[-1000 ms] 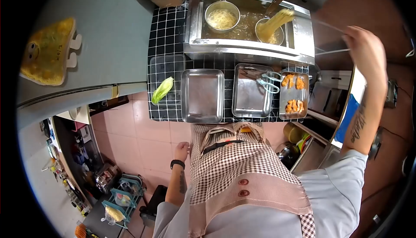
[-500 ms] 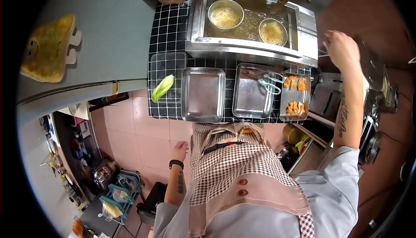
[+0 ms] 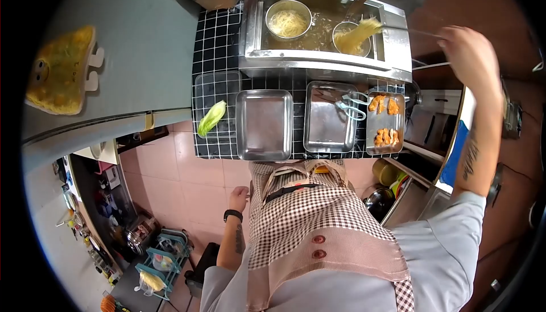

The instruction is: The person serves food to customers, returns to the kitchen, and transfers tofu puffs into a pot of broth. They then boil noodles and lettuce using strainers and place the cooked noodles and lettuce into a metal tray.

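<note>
Right hand (image 3: 472,53): clamped on a long thin utensil (image 3: 414,30), chopsticks judged likely; arm extended out to the side, probably so that fingers are kept off the hot bath.
Noodle bundle (image 3: 364,29): caught at the utensil's far end, raised partly out of the right strainer (image 3: 359,2); lower strands are left inside it.
Left hand (image 3: 239,198): lowered beside the checked apron (image 3: 307,212), well apart from the right; fingers look loosely curled, nothing seen gripped, cannot tell how far closed.
Left strainer (image 3: 288,5): seated in the metal cooker (image 3: 318,62) with noodles inside, which are presumably kept gathered that way.
Strainer handles: pointed to the cooker's far side, perhaps so the near side is left unobstructed.
Desk front: trays lined up between cooker and apron, presumably for easy reach; left tray (image 3: 264,124), middle tray with light-blue-handled scissors (image 3: 348,107) laid across its edge, right tray with orange-brown meat pieces (image 3: 387,136) grouped in two rows.
Leafy vegetable (image 3: 212,119): laid apart at the left, on a clear tray (image 3: 227,84).
Writing: small letters on the yellow plush (image 3: 61,70), not legible; forearm lettering unreadable; no brand can be made out.
</note>
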Motion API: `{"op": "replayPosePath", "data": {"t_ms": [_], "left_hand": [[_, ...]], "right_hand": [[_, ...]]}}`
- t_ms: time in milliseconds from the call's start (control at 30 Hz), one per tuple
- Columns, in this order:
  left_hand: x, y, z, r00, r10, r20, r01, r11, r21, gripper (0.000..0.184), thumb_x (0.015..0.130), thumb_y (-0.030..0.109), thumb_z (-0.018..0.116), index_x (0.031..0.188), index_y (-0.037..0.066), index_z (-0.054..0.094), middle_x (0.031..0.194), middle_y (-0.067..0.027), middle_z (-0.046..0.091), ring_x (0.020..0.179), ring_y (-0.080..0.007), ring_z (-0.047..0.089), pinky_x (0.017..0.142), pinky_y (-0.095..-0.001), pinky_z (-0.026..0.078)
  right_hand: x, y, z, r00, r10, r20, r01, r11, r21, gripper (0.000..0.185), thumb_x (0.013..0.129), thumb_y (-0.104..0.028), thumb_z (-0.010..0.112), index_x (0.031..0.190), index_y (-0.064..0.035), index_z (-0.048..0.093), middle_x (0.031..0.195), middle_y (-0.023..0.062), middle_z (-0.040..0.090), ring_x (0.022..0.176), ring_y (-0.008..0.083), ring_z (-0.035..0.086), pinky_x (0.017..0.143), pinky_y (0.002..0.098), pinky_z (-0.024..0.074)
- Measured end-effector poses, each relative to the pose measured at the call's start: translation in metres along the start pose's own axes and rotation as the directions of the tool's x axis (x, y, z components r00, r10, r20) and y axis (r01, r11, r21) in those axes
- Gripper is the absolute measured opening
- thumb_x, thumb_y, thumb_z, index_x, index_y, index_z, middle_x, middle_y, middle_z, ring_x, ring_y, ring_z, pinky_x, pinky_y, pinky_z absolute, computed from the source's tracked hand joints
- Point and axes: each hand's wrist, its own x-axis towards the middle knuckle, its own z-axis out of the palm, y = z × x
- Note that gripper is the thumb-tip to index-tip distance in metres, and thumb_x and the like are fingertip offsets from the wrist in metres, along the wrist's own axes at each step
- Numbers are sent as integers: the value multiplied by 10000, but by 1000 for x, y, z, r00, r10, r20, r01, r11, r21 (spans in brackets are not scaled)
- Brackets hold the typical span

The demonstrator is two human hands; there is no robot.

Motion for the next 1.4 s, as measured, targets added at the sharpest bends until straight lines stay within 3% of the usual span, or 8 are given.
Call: {"op": "replayPosePath", "data": {"t_ms": [100,267,533,567,667,800,1067,1400], "left_hand": [[12,12,-10,1000,-18,-13,17,1000,-10,230,940,214,615,1054,23,673,934,-77,710,811,-183,703,643,-304,545],[25,26,-23,1000,-30,11,30,999,-21,207,936,217,611,1070,64,649,952,-37,683,805,-152,663,676,-287,517],[7,9,-13,998,-14,-67,8,996,-92,270,941,274,648,1066,37,678,916,-62,696,796,-152,674,633,-281,520],[2,5,-9,997,-32,-74,24,995,-98,272,942,277,647,1068,38,677,918,-63,696,798,-153,674,635,-282,521],[-15,-17,0,995,-72,-63,64,991,-115,268,948,270,644,1084,40,673,924,-67,699,801,-159,679,648,-293,528],[-24,-34,13,992,-122,-43,117,987,-108,246,954,229,638,1094,29,668,944,-73,703,814,-176,688,642,-301,544],[-23,-22,10,997,-78,-26,74,990,-120,272,960,241,613,1112,19,652,978,-81,695,856,-195,681,701,-328,544],[12,-46,-31,993,-80,-87,63,981,-184,296,945,248,622,1113,6,656,944,-84,703,797,-168,690,625,-291,529]], "right_hand": [[-44,40,-45,960,63,-272,-69,998,-12,185,904,-164,644,1039,-55,709,998,148,701,913,340,670,788,400,535],[-62,34,-57,913,332,-238,-294,938,181,218,914,-195,655,1069,-51,710,1004,153,704,888,310,694,753,358,533],[9,-22,80,961,96,260,-112,993,45,216,849,-167,664,1033,-79,737,962,167,722,897,333,693,837,427,552],[9,-33,76,997,54,-53,-46,990,133,164,847,-157,647,937,-61,744,867,141,726,825,347,698,806,419,562],[51,-74,49,982,-27,-189,63,980,188,143,840,-144,648,900,-50,738,858,136,722,815,335,700,766,423,570],[139,-161,66,928,-310,208,319,948,-13,151,837,-140,655,941,-98,756,940,106,740,892,258,722,711,368,583],[154,-154,63,922,-381,66,382,924,8,117,798,-116,619,787,-69,725,882,116,730,833,294,713,702,392,582],[41,-68,-95,934,105,-342,-27,974,226,188,901,-176,615,1010,-50,702,989,141,701,934,357,657,811,425,526]]}}
